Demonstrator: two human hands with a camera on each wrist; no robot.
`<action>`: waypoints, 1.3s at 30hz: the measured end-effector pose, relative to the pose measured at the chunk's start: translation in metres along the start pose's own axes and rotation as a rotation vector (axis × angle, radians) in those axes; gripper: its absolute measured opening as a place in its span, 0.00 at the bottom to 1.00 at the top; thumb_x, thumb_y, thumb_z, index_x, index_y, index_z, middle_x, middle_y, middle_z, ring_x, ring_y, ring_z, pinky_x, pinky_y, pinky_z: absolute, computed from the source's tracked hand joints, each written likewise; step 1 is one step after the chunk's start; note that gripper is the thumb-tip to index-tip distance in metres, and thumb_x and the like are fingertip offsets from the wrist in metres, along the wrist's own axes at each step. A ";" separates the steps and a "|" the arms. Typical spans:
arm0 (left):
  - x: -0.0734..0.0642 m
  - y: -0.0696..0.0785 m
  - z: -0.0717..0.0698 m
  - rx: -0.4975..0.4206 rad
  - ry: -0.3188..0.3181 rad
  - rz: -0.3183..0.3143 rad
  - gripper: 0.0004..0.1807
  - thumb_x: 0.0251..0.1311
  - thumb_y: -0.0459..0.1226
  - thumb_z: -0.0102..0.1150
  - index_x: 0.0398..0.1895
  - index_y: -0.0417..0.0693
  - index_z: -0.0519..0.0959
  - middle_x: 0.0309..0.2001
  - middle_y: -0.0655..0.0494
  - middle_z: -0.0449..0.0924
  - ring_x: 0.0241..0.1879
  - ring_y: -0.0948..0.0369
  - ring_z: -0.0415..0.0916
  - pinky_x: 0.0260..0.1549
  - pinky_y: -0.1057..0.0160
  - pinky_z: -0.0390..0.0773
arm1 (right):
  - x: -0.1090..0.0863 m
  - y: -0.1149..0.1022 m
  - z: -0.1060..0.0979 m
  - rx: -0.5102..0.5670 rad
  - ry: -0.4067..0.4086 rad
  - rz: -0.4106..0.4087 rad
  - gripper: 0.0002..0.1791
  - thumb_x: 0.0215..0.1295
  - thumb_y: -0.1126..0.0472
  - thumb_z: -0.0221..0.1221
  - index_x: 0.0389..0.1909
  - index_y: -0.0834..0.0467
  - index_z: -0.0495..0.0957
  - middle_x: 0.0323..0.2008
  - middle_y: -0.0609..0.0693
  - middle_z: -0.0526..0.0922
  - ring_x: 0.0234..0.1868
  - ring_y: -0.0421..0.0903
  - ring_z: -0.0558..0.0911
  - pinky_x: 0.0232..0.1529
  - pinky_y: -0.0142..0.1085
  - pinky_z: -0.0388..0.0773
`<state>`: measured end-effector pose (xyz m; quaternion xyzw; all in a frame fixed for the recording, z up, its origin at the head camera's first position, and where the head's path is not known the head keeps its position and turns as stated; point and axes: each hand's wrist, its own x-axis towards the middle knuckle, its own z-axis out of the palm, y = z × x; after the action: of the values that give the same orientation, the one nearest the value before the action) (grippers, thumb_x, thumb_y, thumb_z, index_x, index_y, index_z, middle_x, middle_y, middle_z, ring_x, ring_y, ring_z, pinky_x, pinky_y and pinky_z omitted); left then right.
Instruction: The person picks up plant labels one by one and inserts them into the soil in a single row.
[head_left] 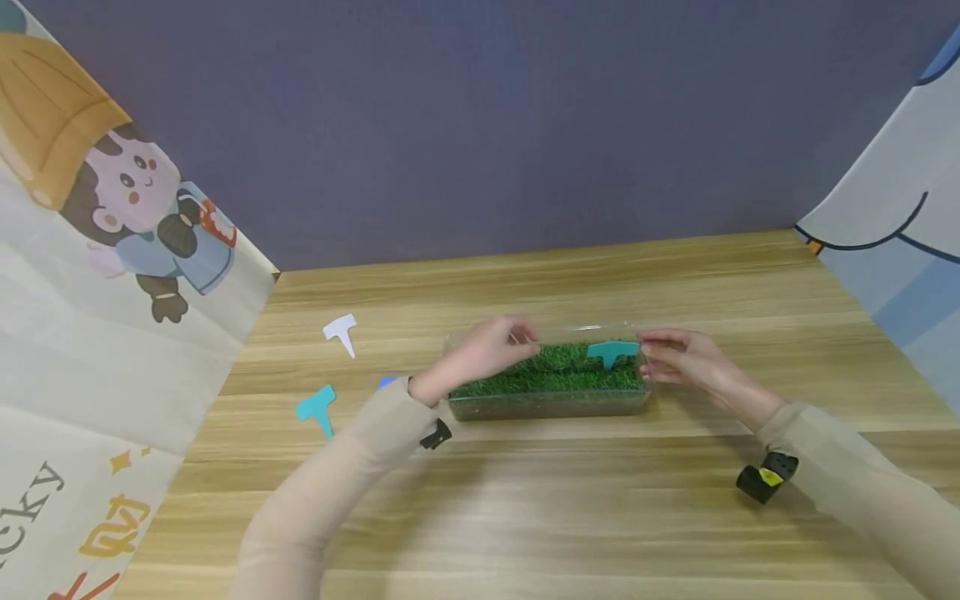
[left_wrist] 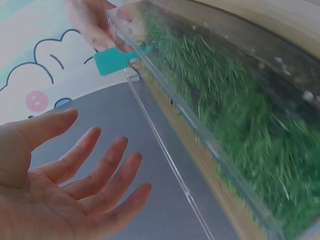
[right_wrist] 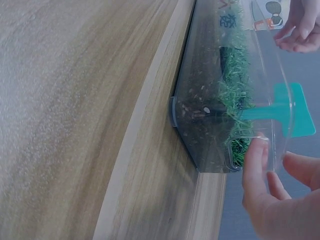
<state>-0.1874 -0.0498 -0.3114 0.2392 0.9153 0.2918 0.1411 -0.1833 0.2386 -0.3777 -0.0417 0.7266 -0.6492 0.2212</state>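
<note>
A clear plastic box [head_left: 551, 405] holds green grass [right_wrist: 235, 75] over dark soil. Near its right end a teal T-shaped plant label [head_left: 613, 351] stands upright, its stem down in the grass. My right hand [head_left: 686, 360] is at that end, fingertips right at the clear end wall and close beside the label; the right wrist view shows the label apart from the fingers. Above the box's left half is my left hand [head_left: 495, 343]. In the left wrist view its fingers [left_wrist: 102, 170] are spread and loosely bent, with nothing between them.
To the left on the wooden table [head_left: 525, 517] lie a white plant label [head_left: 341, 330] and another teal label [head_left: 318, 407]. A blue piece [head_left: 386, 381] shows partly behind the left forearm. A dark panel [head_left: 487, 125] rises behind the table, with printed cloth [head_left: 67, 350] at the left side.
</note>
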 end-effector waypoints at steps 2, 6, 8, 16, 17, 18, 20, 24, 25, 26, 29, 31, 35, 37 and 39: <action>-0.004 -0.003 -0.003 0.012 0.013 0.000 0.13 0.58 0.38 0.53 0.43 0.40 0.75 0.39 0.50 0.77 0.38 0.58 0.74 0.38 0.67 0.74 | 0.001 0.001 0.000 0.003 0.001 0.003 0.33 0.63 0.60 0.51 0.62 0.73 0.48 0.38 0.48 0.75 0.37 0.41 0.79 0.43 0.33 0.76; -0.009 -0.009 -0.008 0.005 0.041 0.006 0.13 0.57 0.38 0.53 0.43 0.40 0.75 0.40 0.50 0.77 0.40 0.57 0.74 0.40 0.64 0.74 | 0.001 0.002 0.000 0.009 0.008 0.009 0.33 0.63 0.60 0.51 0.62 0.73 0.48 0.37 0.47 0.76 0.36 0.40 0.79 0.43 0.33 0.76; -0.012 -0.013 -0.010 -0.003 0.052 0.005 0.13 0.57 0.37 0.53 0.43 0.40 0.76 0.40 0.49 0.77 0.41 0.56 0.73 0.41 0.63 0.73 | 0.001 0.002 0.000 0.007 0.009 0.008 0.33 0.64 0.60 0.50 0.62 0.73 0.48 0.37 0.48 0.76 0.36 0.40 0.79 0.43 0.33 0.76; -0.027 -0.027 -0.022 0.022 0.086 -0.033 0.13 0.58 0.39 0.53 0.42 0.40 0.76 0.42 0.48 0.77 0.43 0.55 0.72 0.43 0.59 0.73 | -0.001 0.001 0.000 -0.003 0.014 0.010 0.33 0.63 0.59 0.51 0.62 0.73 0.49 0.39 0.49 0.75 0.37 0.41 0.79 0.43 0.33 0.76; -0.028 -0.029 -0.023 0.026 0.090 -0.038 0.14 0.58 0.39 0.52 0.43 0.40 0.76 0.43 0.48 0.77 0.43 0.55 0.72 0.43 0.59 0.73 | -0.001 0.001 0.000 -0.001 0.017 0.011 0.33 0.63 0.59 0.51 0.62 0.73 0.49 0.40 0.50 0.75 0.37 0.41 0.79 0.43 0.34 0.76; -0.030 -0.030 -0.025 0.027 0.095 -0.044 0.13 0.58 0.39 0.52 0.43 0.40 0.76 0.43 0.48 0.77 0.43 0.55 0.72 0.44 0.59 0.73 | -0.002 0.000 0.000 0.000 0.019 0.013 0.33 0.63 0.59 0.51 0.62 0.73 0.50 0.40 0.51 0.74 0.37 0.41 0.79 0.44 0.34 0.76; -0.034 -0.034 -0.027 0.032 0.107 -0.052 0.14 0.58 0.39 0.52 0.43 0.40 0.76 0.43 0.48 0.77 0.44 0.54 0.72 0.44 0.59 0.72 | -0.002 0.000 0.000 0.003 0.023 0.016 0.33 0.63 0.60 0.51 0.62 0.73 0.50 0.41 0.52 0.74 0.38 0.42 0.79 0.45 0.34 0.75; -0.042 -0.045 -0.031 0.032 0.129 -0.064 0.14 0.57 0.38 0.53 0.43 0.39 0.76 0.44 0.47 0.77 0.44 0.53 0.72 0.45 0.57 0.72 | -0.003 0.000 0.001 0.003 0.024 0.018 0.33 0.63 0.59 0.52 0.62 0.72 0.50 0.42 0.52 0.73 0.39 0.43 0.79 0.45 0.35 0.75; -0.044 -0.047 -0.031 0.031 0.134 -0.065 0.14 0.57 0.38 0.53 0.43 0.38 0.76 0.43 0.47 0.77 0.44 0.52 0.72 0.46 0.56 0.72 | -0.003 0.000 0.001 0.004 0.024 0.018 0.34 0.62 0.59 0.52 0.62 0.72 0.50 0.41 0.51 0.74 0.38 0.43 0.79 0.45 0.35 0.75; -0.047 -0.049 -0.033 0.030 0.136 -0.069 0.14 0.58 0.38 0.52 0.43 0.37 0.76 0.43 0.46 0.77 0.44 0.52 0.71 0.46 0.55 0.71 | -0.003 0.000 0.001 0.005 0.025 0.019 0.34 0.62 0.59 0.52 0.62 0.72 0.50 0.41 0.50 0.74 0.38 0.42 0.79 0.45 0.34 0.75; -0.053 -0.056 -0.035 0.029 0.147 -0.077 0.15 0.57 0.38 0.52 0.43 0.36 0.75 0.43 0.45 0.76 0.44 0.50 0.71 0.46 0.54 0.71 | -0.002 -0.001 0.001 0.010 0.026 0.016 0.34 0.62 0.59 0.52 0.62 0.73 0.50 0.40 0.48 0.74 0.38 0.42 0.79 0.44 0.34 0.75; -0.057 -0.060 -0.036 0.036 0.151 -0.080 0.15 0.57 0.38 0.52 0.43 0.35 0.75 0.44 0.44 0.76 0.44 0.50 0.71 0.45 0.54 0.72 | -0.002 -0.001 0.001 0.014 0.023 0.011 0.34 0.63 0.59 0.52 0.61 0.73 0.50 0.39 0.47 0.74 0.37 0.42 0.79 0.44 0.34 0.75; -0.062 -0.069 -0.037 0.041 0.151 -0.105 0.14 0.58 0.37 0.52 0.42 0.35 0.75 0.43 0.44 0.76 0.43 0.50 0.72 0.43 0.54 0.72 | -0.002 0.000 0.000 0.028 0.015 0.002 0.34 0.62 0.60 0.52 0.61 0.74 0.49 0.39 0.48 0.75 0.37 0.42 0.80 0.43 0.34 0.76; -0.064 -0.073 -0.038 0.040 0.147 -0.119 0.14 0.58 0.37 0.52 0.42 0.35 0.75 0.43 0.44 0.76 0.43 0.50 0.72 0.43 0.55 0.73 | -0.002 0.000 0.000 0.038 0.016 0.006 0.34 0.62 0.60 0.52 0.61 0.74 0.49 0.39 0.48 0.75 0.37 0.42 0.80 0.43 0.34 0.76; -0.067 -0.077 -0.038 0.043 0.145 -0.124 0.13 0.58 0.36 0.52 0.41 0.35 0.75 0.42 0.44 0.76 0.42 0.50 0.72 0.42 0.55 0.73 | -0.002 0.000 0.000 0.044 0.020 0.007 0.34 0.62 0.60 0.53 0.61 0.74 0.49 0.38 0.49 0.75 0.36 0.42 0.80 0.43 0.34 0.76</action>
<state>-0.1735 -0.1571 -0.3193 0.1633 0.9422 0.2792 0.0870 -0.1816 0.2391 -0.3776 -0.0278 0.7143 -0.6647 0.2172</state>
